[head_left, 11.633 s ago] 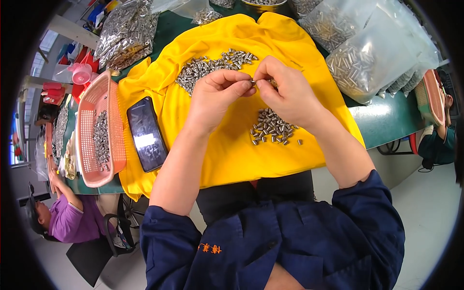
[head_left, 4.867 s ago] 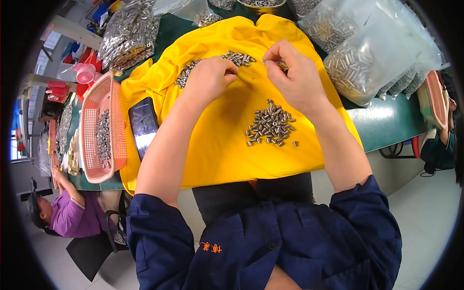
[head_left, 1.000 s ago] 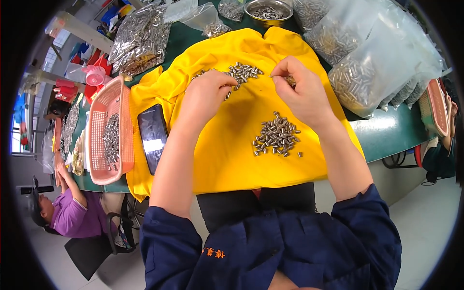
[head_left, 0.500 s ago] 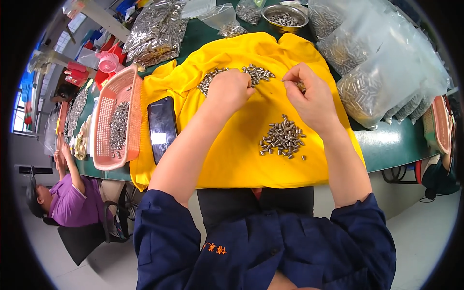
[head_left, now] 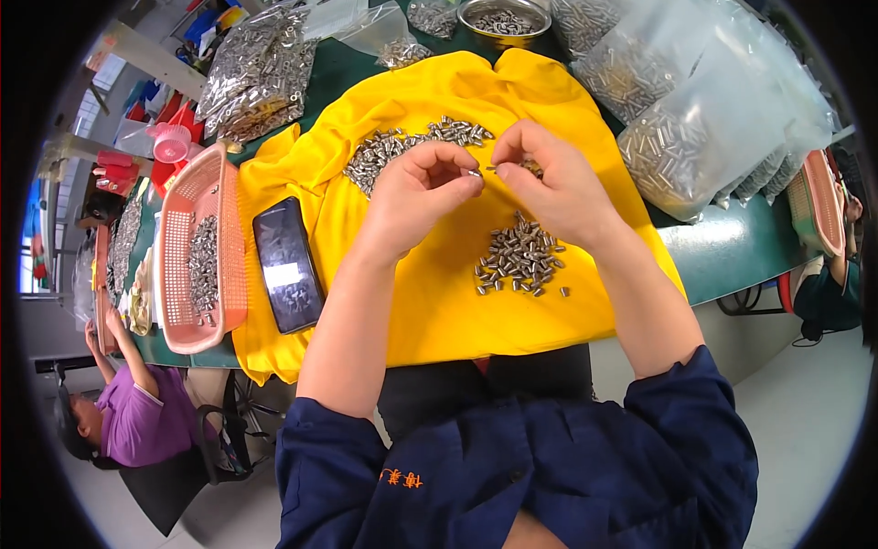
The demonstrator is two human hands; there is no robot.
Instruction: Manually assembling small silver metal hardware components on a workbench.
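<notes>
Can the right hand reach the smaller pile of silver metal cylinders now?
Probably yes: the pile looks uncovered on the yellow cloth, close to the right hand, though that hand seems occupied.

The navy-blue shirt (head_left: pixel 448 471) is creased across the chest, with an open collar (head_left: pixel 574 512) and a dark round button (head_left: pixel 515 477) on the front. Small orange embroidery (head_left: pixel 401 479) marks the left side of the chest. Loose sleeves (head_left: pixel 329 462) end near the elbows; the trousers (head_left: pixel 425 389) are black.

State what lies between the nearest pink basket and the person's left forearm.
In the head view, a dark phone lies there on the yellow cloth, between the pink basket and the left forearm.
</notes>
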